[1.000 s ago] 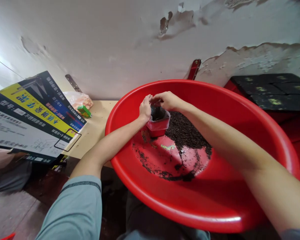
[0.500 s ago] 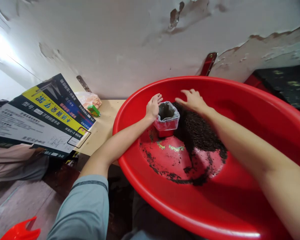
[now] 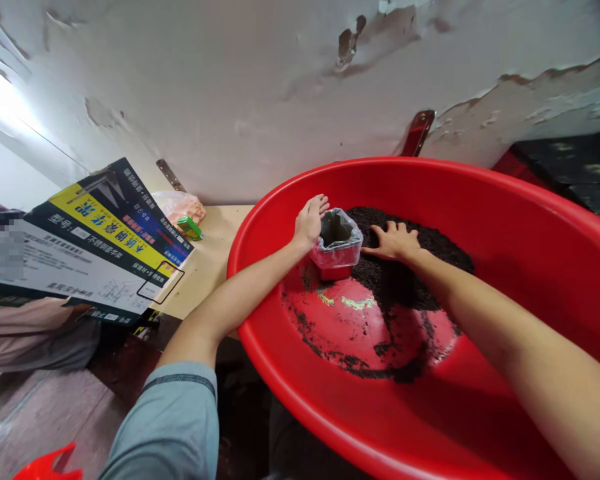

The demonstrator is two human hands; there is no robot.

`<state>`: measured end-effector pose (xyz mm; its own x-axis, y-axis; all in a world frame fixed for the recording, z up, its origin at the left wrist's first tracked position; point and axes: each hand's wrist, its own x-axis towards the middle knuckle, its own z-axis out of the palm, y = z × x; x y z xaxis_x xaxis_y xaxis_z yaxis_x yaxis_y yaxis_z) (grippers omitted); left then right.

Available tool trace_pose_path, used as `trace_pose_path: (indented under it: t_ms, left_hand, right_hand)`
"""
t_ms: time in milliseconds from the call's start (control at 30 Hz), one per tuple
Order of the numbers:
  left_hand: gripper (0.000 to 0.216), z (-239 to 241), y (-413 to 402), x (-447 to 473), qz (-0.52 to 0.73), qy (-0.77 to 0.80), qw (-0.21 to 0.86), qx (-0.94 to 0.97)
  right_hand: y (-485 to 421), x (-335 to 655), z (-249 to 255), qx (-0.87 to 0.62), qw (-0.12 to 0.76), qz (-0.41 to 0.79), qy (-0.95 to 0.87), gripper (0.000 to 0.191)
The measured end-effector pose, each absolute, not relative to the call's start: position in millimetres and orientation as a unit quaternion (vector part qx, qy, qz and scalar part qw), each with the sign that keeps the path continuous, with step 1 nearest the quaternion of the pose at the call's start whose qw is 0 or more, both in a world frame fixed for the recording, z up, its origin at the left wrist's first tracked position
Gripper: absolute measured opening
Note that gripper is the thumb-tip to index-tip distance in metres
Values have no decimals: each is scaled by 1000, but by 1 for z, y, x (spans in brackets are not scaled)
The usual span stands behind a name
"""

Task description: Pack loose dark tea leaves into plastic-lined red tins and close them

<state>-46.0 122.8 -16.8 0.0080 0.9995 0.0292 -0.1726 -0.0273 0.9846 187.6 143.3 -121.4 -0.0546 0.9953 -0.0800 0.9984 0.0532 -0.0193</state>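
Observation:
A large red basin [image 3: 260, 373] holds a heap of dark soil [image 3: 447, 250]. Inside it, left of the heap, stands a small red square pot [image 3: 336, 272] lined with a clear plastic bag [image 3: 345, 255] folded over its rim. My left hand [image 3: 310, 223] is against the pot's left side, fingers stretched out and not wrapped round it. Spread fingers of my right hand [image 3: 394, 241] rest on the soil just right of the pot, with the palm down. How deep the pot is filled, if at all, I cannot make out.
A wooden board [image 3: 215, 243] lies left of the basin, with a green box [image 3: 190, 228] and a bag [image 3: 173, 203] on it. A printed carton [image 3: 105, 233] juts in at the left, by a person. A peeling wall [image 3: 230, 100] rises behind.
My right hand has come down from above the soil onto it, beside the pot. My left hand stays at the pot's side. The view has shifted slightly.

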Motion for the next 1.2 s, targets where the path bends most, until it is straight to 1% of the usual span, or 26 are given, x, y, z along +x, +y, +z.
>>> trace_pose_path:
  t_ms: [67,200,267,467,733,967,1067,1200]
  left_hand:
    - [40,-16,122,-46,546,445,533,469]
    - [37,-13,120,-46,544,449,523,478]
    - [36,-12,119,-47,541,453,521,481]
    - [33,-13,119,-47,548,451,518,478]
    - [29,-7,120,-52,532,455,508,502]
    - [25,4,121,-65,547,458,441,544]
    - [23,6,122,-71,552,466,417,551]
    - [24,8,125,-77,552,484,402,548]
  right_hand:
    - [143,187,-120,692,17,-42,720,87]
    - [138,185,-114,689,0,-41,723,70]
    - [137,184,-113,690,-1,-39,722,66]
    - [138,183,-115,715,4,-44,698,71]
    - [141,187,-107,679,15,-43,733,67]
    - [143,183,-103,667,4,-33,744,58]
    - [146,185,-99,668,-12,-36,743,56]
    - [156,189,-83,691,-66,-27,719,55]
